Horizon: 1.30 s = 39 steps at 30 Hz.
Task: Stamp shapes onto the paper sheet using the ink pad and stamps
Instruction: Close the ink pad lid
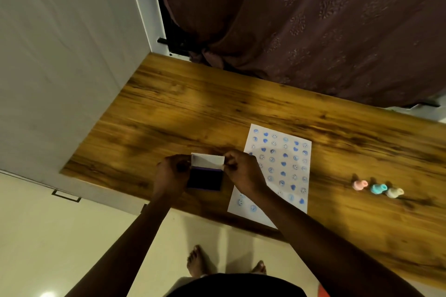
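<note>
The surface (217,108) is wood-grain, brown, smooth with a soft sheen. The paper sheet (277,169) looks matt white with blue ink prints. The curtain (313,19) is patterned cloth, and the floor (60,236) is pale, glossy tile.

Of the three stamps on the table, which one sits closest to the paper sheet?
The pink stamp: it is leftmost in the row, with the blue stamp and cream stamp farther away.

The ink pad (205,177) was open, dark blue-purple with its white lid (208,160) flipped up at the far side. Just right of it the paper sheet (277,169) lay flat, covered in rows of blue hearts and smileys. Three small stamps, pink (360,185), teal (379,188) and cream (394,192), sat well off to the right.
</note>
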Tool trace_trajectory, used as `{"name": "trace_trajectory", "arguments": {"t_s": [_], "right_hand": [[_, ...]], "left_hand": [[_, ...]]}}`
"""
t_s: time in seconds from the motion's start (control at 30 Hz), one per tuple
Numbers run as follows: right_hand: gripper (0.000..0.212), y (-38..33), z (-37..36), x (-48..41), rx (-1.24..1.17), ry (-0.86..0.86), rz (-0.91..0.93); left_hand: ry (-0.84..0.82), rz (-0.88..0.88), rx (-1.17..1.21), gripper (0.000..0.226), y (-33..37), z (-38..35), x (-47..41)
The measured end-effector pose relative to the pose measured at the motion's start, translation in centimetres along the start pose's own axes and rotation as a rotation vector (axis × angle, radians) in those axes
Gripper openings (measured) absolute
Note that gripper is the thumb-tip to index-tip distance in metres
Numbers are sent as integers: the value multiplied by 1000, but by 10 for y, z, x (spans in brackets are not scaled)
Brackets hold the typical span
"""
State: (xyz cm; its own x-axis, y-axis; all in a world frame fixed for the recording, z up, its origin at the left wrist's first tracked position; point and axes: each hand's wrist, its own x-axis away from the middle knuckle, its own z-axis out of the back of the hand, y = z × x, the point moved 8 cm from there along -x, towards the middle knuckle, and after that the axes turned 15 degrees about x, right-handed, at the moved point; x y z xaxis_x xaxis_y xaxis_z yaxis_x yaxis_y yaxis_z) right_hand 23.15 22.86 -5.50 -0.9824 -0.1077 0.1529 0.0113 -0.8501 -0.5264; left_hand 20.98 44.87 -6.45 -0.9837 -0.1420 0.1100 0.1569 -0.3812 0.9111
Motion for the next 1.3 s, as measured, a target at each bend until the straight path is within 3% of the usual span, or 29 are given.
{"name": "trace_trajectory", "arguments": {"t_s": [0.17,0.3,0.6,0.77,1.1,1.3], "right_hand": [[12,1,-8,16,-13,-12,12],[21,1,-19,29,0,-62,-5],[25,-8,-21,38,104,-35,-67],[32,-10,-22,41,118,-2,-96],[28,-1,-21,46,-43,65,-223],[26,36,30,61,-75,207,-270]], "left_hand": [[5,-2,53,18,-5,9,12],[15,29,194,3,-7,10,21],[27,156,118,20,-21,1,28],[26,106,24,24,-19,0,26],[59,99,-44,21,-19,-6,26],[60,76,137,24,22,-47,26]]}}
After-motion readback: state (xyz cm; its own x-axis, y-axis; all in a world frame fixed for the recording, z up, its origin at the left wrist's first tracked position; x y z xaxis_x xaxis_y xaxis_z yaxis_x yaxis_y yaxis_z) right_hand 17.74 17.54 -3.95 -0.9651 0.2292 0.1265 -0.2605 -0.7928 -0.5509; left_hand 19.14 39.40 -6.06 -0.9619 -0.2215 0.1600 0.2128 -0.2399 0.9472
